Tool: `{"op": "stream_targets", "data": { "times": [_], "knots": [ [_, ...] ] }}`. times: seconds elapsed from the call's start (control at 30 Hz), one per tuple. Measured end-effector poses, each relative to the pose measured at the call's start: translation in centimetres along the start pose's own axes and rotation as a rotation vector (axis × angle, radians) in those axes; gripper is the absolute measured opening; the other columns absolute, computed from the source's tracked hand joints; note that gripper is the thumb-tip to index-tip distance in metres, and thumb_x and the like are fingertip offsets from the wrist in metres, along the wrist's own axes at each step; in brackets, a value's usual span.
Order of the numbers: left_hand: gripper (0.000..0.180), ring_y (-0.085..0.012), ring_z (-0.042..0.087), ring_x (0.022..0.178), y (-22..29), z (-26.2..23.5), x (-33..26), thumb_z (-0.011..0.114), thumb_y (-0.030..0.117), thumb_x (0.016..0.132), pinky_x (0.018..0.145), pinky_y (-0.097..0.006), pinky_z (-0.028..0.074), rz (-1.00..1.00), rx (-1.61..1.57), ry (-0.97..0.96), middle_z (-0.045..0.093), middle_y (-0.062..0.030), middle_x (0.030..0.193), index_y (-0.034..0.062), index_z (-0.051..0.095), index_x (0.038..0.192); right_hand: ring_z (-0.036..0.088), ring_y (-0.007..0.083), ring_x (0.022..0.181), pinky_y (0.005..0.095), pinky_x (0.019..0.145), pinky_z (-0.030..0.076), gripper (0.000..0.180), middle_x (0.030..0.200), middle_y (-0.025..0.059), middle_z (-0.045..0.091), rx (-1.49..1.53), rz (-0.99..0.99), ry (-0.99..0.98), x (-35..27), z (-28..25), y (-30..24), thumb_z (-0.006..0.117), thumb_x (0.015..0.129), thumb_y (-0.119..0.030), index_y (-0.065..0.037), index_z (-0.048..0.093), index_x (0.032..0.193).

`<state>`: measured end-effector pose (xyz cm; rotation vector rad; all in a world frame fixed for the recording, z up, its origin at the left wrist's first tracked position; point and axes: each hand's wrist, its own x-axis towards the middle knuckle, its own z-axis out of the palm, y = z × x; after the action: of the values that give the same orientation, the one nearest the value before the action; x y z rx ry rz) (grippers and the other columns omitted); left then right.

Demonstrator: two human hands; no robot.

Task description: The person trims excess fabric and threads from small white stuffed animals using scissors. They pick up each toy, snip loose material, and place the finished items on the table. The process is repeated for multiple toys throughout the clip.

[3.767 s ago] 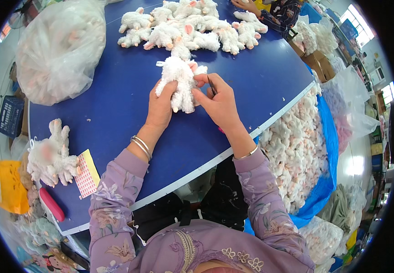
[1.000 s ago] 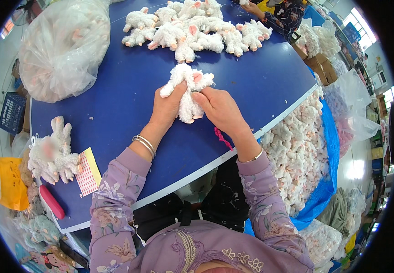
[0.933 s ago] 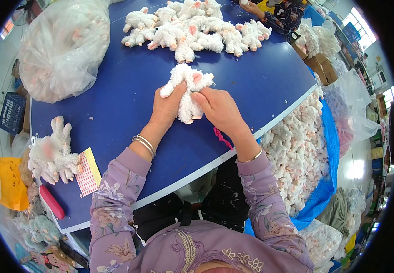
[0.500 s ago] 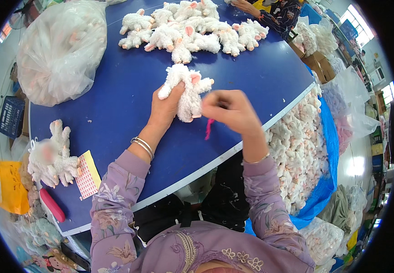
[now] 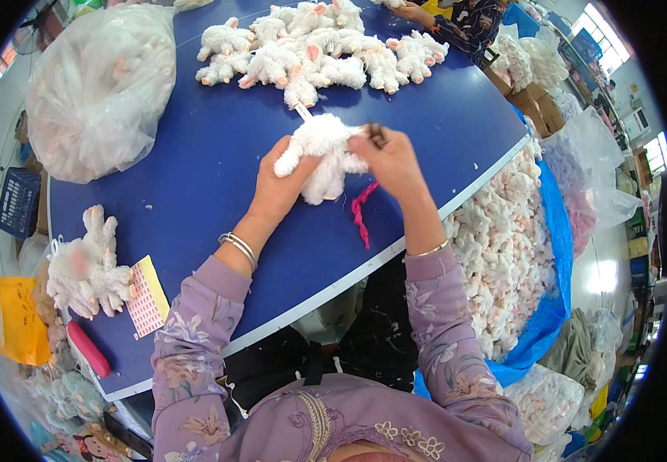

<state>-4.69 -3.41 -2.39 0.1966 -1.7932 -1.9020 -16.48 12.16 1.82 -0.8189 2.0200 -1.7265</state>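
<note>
My left hand [image 5: 281, 175] is closed round a fluffy white plush toy [image 5: 325, 138], held just above the blue table. A white tag [image 5: 303, 112] sticks out at its far end. On the toy's right side, my right hand [image 5: 395, 163] has its fingers bent against the fur. A small dark tool [image 5: 378, 136] is in that hand, blurred, its kind unclear. Below the hand hangs a braided bright pink cord [image 5: 360, 218].
Several white plush toys [image 5: 310, 54] are heaped at the table's [image 5: 233, 138] far side, near another person's hand [image 5: 414, 11]. At left are a stuffed clear bag [image 5: 102, 92], a plush toy [image 5: 91, 262], a sticker sheet [image 5: 148, 296] and a pink case [image 5: 88, 348]. A blue sack [image 5: 556, 262] of plush pieces stands right.
The plush toy has been turned in my left hand, and its tag now shows. My right hand has moved up along the toy's side. More of the pink cord hangs in view.
</note>
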Motion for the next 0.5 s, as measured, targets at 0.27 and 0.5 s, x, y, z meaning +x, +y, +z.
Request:
{"op": "stream_targets", "data": {
  "times": [0.27, 0.5],
  "knots": [
    [0.034, -0.0155, 0.062, 0.091, -0.4, -0.4, 0.5, 0.05, 0.031, 0.097, 0.078, -0.029, 0.05, -0.235, -0.345, 0.1, 0.064, -0.0086, 0.099, -0.0011, 0.06, 0.102, 0.033, 0.0024, 0.048, 0.0209, 0.043, 0.024, 0.019, 0.059, -0.0059, 0.044, 0.399, 0.151, -0.047, 0.2, -1.1, 0.9, 0.063, 0.089, -0.02, -0.004, 0.061, 0.081],
    [0.044, -0.0119, 0.06, 0.08, -1.6, -0.7, 0.9, 0.044, 0.039, 0.099, 0.072, -0.026, 0.047, -0.194, -0.327, 0.202, 0.065, -0.006, 0.091, -0.0013, 0.063, 0.096, 0.032, 0.0016, 0.048, 0.02, 0.044, 0.024, 0.021, 0.065, -0.0054, 0.046, 0.488, 0.104, 0.047, 0.4, -0.7, 1.4, 0.059, 0.094, -0.026, -0.007, 0.059, 0.083]
  ]
}}
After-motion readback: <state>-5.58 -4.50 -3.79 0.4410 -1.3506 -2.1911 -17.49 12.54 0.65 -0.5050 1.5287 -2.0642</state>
